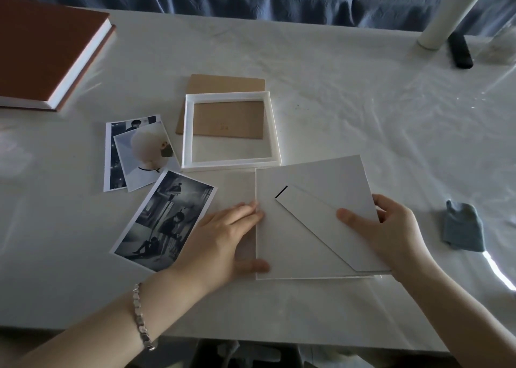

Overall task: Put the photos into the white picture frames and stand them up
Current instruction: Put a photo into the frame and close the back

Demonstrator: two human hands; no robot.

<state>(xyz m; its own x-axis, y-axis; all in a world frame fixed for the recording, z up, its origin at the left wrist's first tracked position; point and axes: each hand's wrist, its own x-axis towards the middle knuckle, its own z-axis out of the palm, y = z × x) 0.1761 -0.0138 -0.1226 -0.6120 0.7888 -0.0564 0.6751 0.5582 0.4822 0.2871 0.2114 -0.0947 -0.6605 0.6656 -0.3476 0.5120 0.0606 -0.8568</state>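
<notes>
A white frame backing board [315, 188] with a diagonal stand flap [312, 222] is tilted over a flat white sheet [279, 267] near the table's front. My right hand [382, 233] grips the board's right edge, thumb on the flap. My left hand [223, 236] rests flat beside it, fingers touching the sheet's left edge. An empty white picture frame [230, 162] lies face down behind them, over a brown cardboard sheet [226, 84]. A black-and-white photo [156, 216] lies left of my left hand. Two more photos [139, 149] overlap further back.
A brown-covered book [42, 46] lies at the back left. A white bottle [452, 12] and a black object [460, 50] stand at the back right. A grey-blue cloth [463, 228] lies right of my right hand. The white table [363, 102] has wrinkled covering.
</notes>
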